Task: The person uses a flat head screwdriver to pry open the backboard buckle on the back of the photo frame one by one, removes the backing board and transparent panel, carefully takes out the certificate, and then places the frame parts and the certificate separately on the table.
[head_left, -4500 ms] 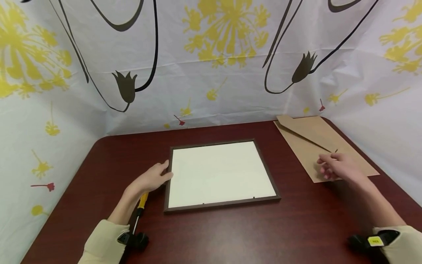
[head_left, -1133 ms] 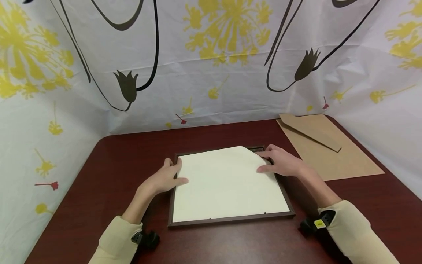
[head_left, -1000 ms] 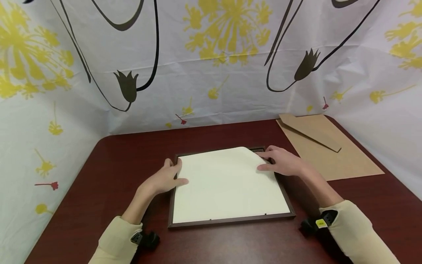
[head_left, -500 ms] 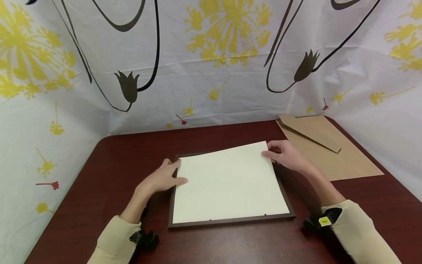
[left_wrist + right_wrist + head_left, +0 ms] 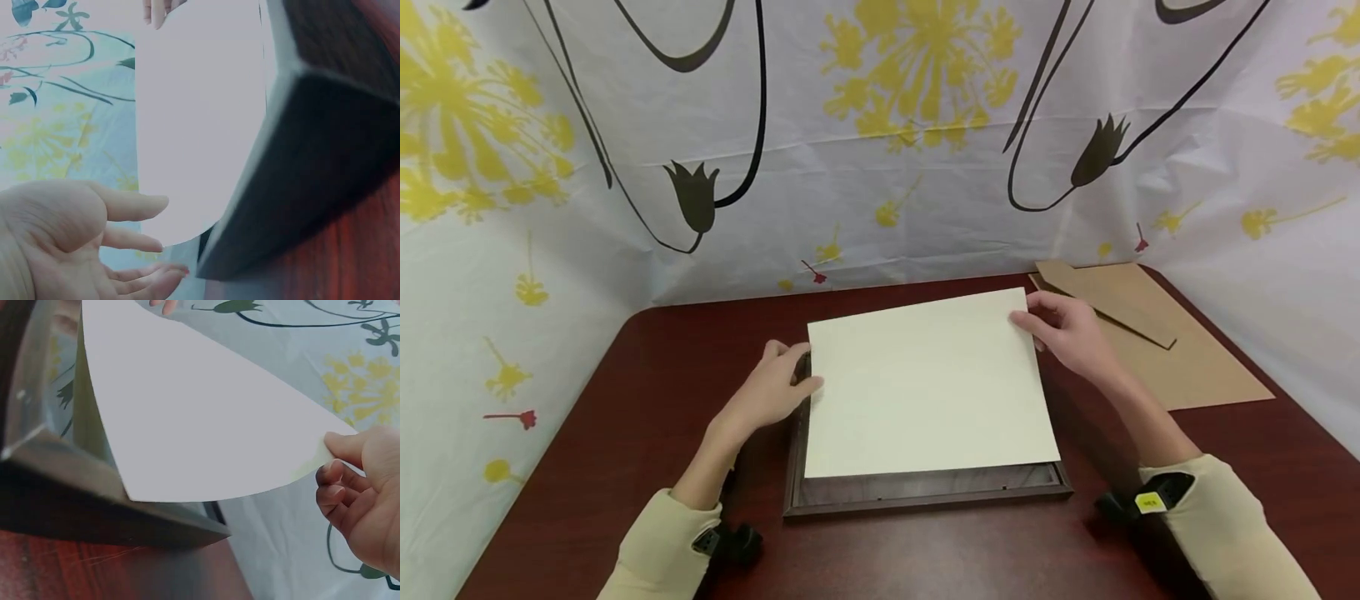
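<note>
A white sheet of paper [image 5: 925, 392] hangs tilted over a dark brown picture frame [image 5: 925, 504] lying on the table. Its near edge is off the frame's front rail, where a strip of shiny pane [image 5: 940, 483] shows. My right hand [image 5: 1071, 337] pinches the sheet's far right corner between thumb and fingers; in the right wrist view the paper [image 5: 206, 419] bows down from that grip. My left hand [image 5: 767, 387] is at the sheet's left edge, thumb and index finger extended and overlapping the paper. In the left wrist view these fingers [image 5: 134, 206] are apart.
Behind my right hand, a brown backing board [image 5: 1202, 358] with a folded stand flap [image 5: 1112, 308] lies at the table's right end. The reddish-brown table [image 5: 700, 358] is enclosed by a white patterned curtain [image 5: 880, 167] at the back and sides.
My right hand came from the backing board to the sheet's far right corner and lifted it. The sheet has risen out of the frame and shifted away; my left hand has moved slightly away too.
</note>
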`<state>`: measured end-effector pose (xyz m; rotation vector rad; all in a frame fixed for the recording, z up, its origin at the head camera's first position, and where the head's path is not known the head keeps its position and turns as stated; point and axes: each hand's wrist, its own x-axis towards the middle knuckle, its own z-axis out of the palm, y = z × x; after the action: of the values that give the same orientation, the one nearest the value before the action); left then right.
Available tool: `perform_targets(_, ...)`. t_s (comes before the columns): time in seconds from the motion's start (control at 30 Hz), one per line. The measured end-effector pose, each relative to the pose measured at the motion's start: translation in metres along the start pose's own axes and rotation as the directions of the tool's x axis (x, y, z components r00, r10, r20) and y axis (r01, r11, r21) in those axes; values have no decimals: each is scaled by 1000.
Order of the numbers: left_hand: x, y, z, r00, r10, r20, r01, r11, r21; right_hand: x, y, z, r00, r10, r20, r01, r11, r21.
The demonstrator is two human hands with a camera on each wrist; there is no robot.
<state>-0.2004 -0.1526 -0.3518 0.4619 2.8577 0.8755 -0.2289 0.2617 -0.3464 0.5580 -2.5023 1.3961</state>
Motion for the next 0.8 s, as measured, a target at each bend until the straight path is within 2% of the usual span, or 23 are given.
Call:
perform_targets(0.1, -1, 9, 0, 995, 15, -96, -14, 1000, 7, 0, -6, -3, 998, -33, -47, 34, 999, 28)
perform_targets(0.17, -2, 15, 0, 985, 34, -168, -33, 999, 7, 0, -10, -5, 995, -55, -86, 60, 997, 50)
perform_targets(0.23, -4, 22, 0, 968, 58, -244, -58, 998, 5, 1, -16, -5, 989, -81, -123, 90, 994, 69)
perform_targets(0.4, -12, 40, 0, 908, 116, -402, -125, 992, 6, 0, -31, -7, 972, -146, -183, 165, 982, 92)
perform_targets(0.6, -20, 63, -1, 846, 203, -493, -233, 973, 1, -3, -51, -6, 962, -178, -208, 211, 966, 152)
perform_targets(0.7, -25, 76, -1, 818, 258, -514, -300, 954, 2, -5, -64, -5, 961, -177, -210, 219, 956, 196)
perform_targets(0.8, -30, 91, -1, 797, 316, -515, -370, 929, -2, -7, -78, -3, 963, -175, -204, 223, 945, 239)
